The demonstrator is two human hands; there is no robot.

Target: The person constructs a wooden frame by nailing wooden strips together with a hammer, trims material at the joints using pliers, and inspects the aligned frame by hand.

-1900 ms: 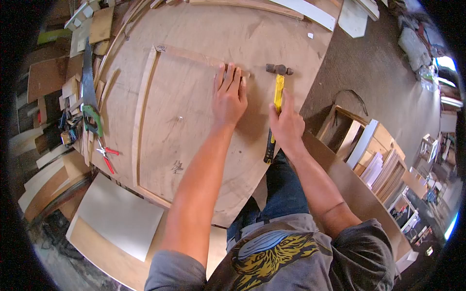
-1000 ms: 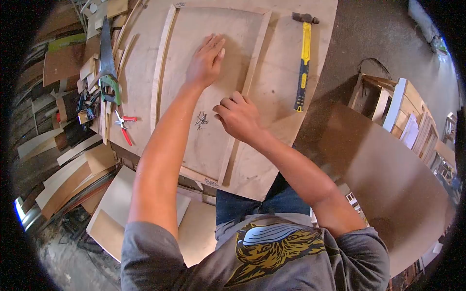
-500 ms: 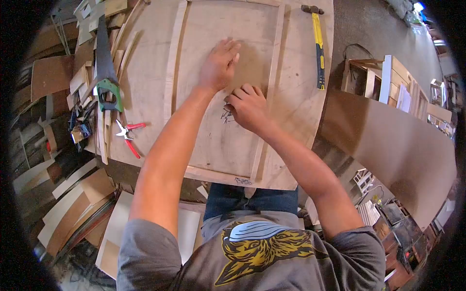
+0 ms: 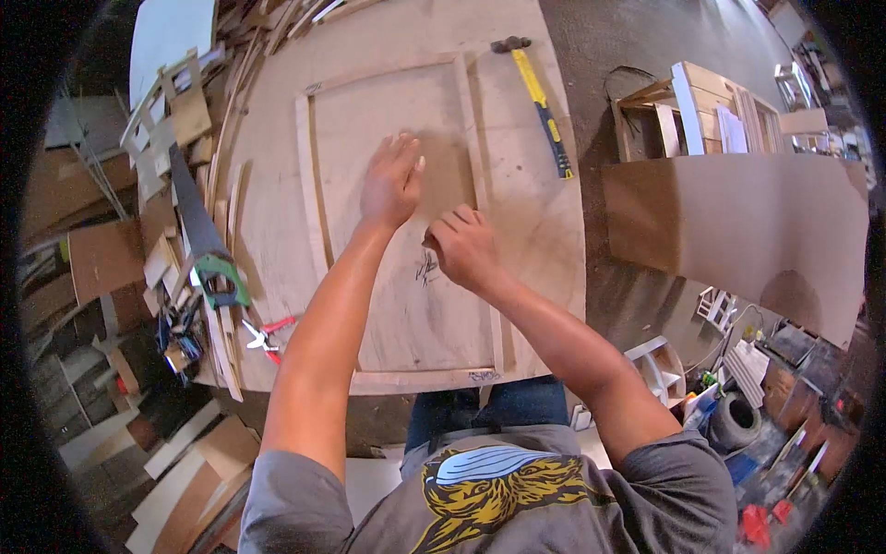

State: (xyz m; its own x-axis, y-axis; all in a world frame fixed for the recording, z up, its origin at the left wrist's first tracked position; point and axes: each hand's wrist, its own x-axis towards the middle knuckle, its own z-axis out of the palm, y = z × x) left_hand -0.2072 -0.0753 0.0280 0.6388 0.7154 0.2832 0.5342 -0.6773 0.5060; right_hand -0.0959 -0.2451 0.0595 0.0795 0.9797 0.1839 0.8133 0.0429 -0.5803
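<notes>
A rectangular frame of thin wood strips [image 4: 306,175] lies on a large plywood sheet [image 4: 258,120]. Inside the frame, my left hand [image 4: 392,180] rests on the panel surface with its fingers stretched out. My right hand [image 4: 464,247] is closed, its fingertips pinched beside a small pile of dark nails [image 4: 426,269]; whatever they hold is too small to make out. A hammer with a yellow and black handle [image 4: 540,102] lies at the upper right of the sheet. Red-handled pliers [image 4: 266,338] are left of my left forearm, near a green-handled handsaw [image 4: 208,235].
Wood strips and offcuts [image 4: 231,185] pile along the sheet's left edge. To the right stand a wooden crate [image 4: 715,106] and a large brown board [image 4: 738,231]. A tire-like black ring [image 4: 736,420] and scattered tools lie at the lower right.
The view has turned and shifted, so the hammer and frame appear further left. My left hand stays stretched out on the panel, and my right hand remains pinched by the nails.
</notes>
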